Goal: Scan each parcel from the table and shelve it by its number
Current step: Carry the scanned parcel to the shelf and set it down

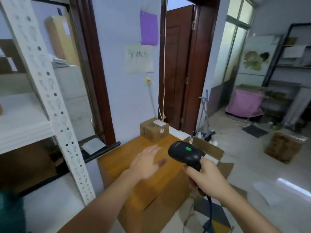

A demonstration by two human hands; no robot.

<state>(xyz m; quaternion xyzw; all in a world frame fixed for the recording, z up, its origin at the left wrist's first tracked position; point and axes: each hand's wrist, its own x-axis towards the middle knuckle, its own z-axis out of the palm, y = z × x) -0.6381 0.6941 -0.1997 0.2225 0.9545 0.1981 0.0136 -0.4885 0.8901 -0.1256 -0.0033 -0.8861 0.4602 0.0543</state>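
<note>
A small brown cardboard parcel point(154, 130) with white labels sits at the far end of the wooden table point(133, 185), against the wall. My left hand point(148, 163) hovers flat over the table with fingers spread, short of the parcel and holding nothing. My right hand point(204, 178) grips the handle of a black barcode scanner point(185, 153), whose green light is lit. The scanner's head points toward the parcel, and its cable hangs down past my wrist.
A white metal shelving unit point(48, 91) stands at the left, its shelf boards level with my view. An open cardboard box point(212, 148) sits on the floor right of the table. A dark wooden door point(178, 68) stands behind the parcel. Black shelves point(289, 64) and a pink bag point(245, 105) are at the far right.
</note>
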